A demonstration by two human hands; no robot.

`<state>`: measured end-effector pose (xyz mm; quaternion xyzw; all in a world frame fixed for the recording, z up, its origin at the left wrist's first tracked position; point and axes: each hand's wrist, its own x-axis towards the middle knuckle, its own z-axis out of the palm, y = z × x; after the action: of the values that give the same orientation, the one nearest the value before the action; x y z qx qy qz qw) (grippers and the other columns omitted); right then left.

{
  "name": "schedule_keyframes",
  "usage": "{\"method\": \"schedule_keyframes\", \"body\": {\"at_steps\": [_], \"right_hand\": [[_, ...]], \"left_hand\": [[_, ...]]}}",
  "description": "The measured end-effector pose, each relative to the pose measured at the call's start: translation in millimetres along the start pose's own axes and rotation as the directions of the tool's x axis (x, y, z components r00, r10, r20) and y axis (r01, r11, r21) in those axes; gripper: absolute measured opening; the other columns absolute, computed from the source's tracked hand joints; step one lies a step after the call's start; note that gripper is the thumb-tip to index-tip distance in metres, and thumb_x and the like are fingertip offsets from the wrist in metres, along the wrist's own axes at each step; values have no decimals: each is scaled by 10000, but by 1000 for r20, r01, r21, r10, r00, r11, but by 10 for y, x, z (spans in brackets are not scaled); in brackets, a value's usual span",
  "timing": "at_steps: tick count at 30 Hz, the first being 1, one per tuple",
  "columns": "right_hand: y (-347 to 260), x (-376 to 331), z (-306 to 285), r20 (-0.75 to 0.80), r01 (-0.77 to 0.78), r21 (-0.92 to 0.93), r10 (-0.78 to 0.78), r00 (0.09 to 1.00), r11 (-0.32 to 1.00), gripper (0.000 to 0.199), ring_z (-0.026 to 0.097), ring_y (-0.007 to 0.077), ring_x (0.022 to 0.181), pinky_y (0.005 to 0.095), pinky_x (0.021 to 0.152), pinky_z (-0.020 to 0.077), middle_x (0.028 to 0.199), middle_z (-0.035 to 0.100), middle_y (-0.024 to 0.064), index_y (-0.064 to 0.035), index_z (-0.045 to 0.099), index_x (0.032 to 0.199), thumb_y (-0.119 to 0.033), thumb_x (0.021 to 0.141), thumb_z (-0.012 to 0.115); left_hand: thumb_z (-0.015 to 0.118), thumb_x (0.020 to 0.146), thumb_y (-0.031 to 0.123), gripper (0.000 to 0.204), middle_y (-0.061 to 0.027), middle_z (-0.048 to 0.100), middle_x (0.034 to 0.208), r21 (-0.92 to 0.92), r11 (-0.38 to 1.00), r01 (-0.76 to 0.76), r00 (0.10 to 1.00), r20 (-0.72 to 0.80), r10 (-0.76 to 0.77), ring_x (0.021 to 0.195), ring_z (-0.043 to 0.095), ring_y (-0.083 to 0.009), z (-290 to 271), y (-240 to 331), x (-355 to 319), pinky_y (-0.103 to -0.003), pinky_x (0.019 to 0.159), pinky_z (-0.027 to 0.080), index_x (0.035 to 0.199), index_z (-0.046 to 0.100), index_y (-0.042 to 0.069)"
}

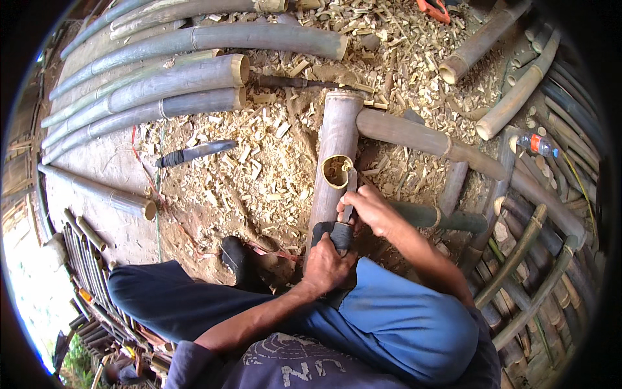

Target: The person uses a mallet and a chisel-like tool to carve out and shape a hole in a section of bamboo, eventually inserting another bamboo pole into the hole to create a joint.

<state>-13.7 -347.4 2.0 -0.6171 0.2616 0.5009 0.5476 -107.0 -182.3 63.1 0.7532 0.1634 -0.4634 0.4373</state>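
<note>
A thick bamboo pole [340, 126] lies lengthwise in front of me, with a round hole [336, 172] cut in its upper side. Curls of pale shaving show in the hole. My left hand [326, 266] is closed round the black-wrapped handle of a knife [350, 188]. Further up, the fingers of my right hand [368, 209] are closed on the same knife's blade. Its tip is at the right rim of the hole; how deep it goes in, I cannot tell. A second knife [197, 153] with a black-wrapped handle lies on the ground to the left.
Several long bamboo poles [162, 87] lie at the far left. Wood chips [265, 165] cover the ground. A bamboo crosspiece [408, 135] joins the worked pole on its right. More bamboo [518, 259] is stacked at right, near a plastic bottle [538, 144]. An orange-handled tool [433, 10] lies far off.
</note>
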Motion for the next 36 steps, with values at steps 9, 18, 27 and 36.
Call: {"method": "schedule_keyframes", "body": {"at_steps": [9, 18, 27, 36], "right_hand": [[-285, 112, 652, 102, 90, 564, -177, 979, 821, 217, 703, 226, 850, 380, 686, 620, 970, 699, 102, -15, 652, 1072, -223, 1043, 598], [-208, 159, 658, 113, -156, 986, -469, 876, -54, 295, 727, 248, 1006, 462, 925, 615, 1078, 744, 112, 8, 662, 1163, -216, 1081, 490], [-49, -430, 857, 134, -21, 833, -166, 977, 553, 241, 667, 174, 1010, 379, 947, 520, 1052, 706, 49, -90, 637, 1194, -264, 1041, 570], [813, -105, -398, -95, 549, -289, -595, 798, 784, 424, 606, 271, 1066, 422, 997, 499, 1133, 626, 132, -78, 596, 1267, -241, 899, 732]], "left_hand": [[952, 626, 247, 486, -119, 727, 777, 137, 991, 12, 970, -242, 21, 679, 661, -188, -1340, -110, 112, -388, 685, 552, 951, 731, -39], [747, 792, 132, 51, -119, 737, 768, 957, 246, -155, 883, 23, 468, 742, 754, -262, -1433, 1550, 148, -411, 662, 566, 794, 742, 81], [679, 837, 590, 607, -212, 748, 801, 761, 539, -361, 924, 369, 99, 759, 758, -361, -1341, 527, 42, -472, 715, 602, 937, 754, -4], [894, 707, 231, 1038, -222, 465, 1467, 578, 95, -810, 540, 675, 502, 1351, 507, -420, -275, 1393, 798, -472, 1087, 474, 1577, 329, 213]]}}
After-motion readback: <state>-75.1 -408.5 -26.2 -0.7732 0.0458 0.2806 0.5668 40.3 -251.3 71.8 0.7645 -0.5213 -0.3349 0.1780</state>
